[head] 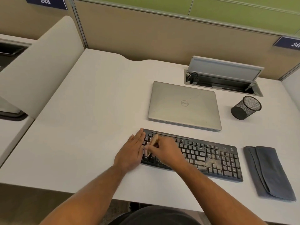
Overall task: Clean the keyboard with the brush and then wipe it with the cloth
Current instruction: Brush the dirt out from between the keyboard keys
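1. The keyboard (203, 155) lies on the tabletop (90, 111); its left end is hidden by both hands, and pale crumbs are seen on the right keys.
2. The brush (151, 146) is gripped by the right hand (165, 150); its bristles are hard to make out.
3. The left hand (131, 151) is laid flat, fingers straight, on the keyboard's left edge.
4. The cloth (267, 172) lies folded just right of the keyboard.
5. "Dell" is read on the closed laptop (185, 105); "248" on a sign (46, 2).
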